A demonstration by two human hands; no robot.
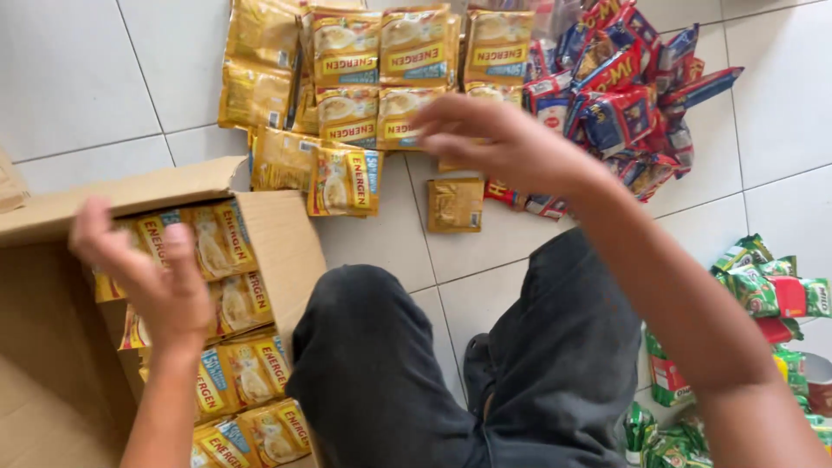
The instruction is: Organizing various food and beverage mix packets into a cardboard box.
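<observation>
My left hand (147, 273) hovers over an open cardboard box (282, 238) at the lower left, fingers spread, holding nothing. Rows of yellow sachets (234, 299) fill the box. My right hand (494, 139) reaches forward over the tiled floor, fingers apart, just above a spread of yellow sachet strips (355, 78). Whether it touches them is unclear. A single yellow sachet (455, 205) lies face down just below that hand. My knees in dark trousers (485, 364) fill the lower middle.
A heap of blue and red sachets (624, 95) lies at the upper right. Green packets (763, 286) are piled at the right edge, with more at the lower right. White floor tiles (78, 78) show at the upper left.
</observation>
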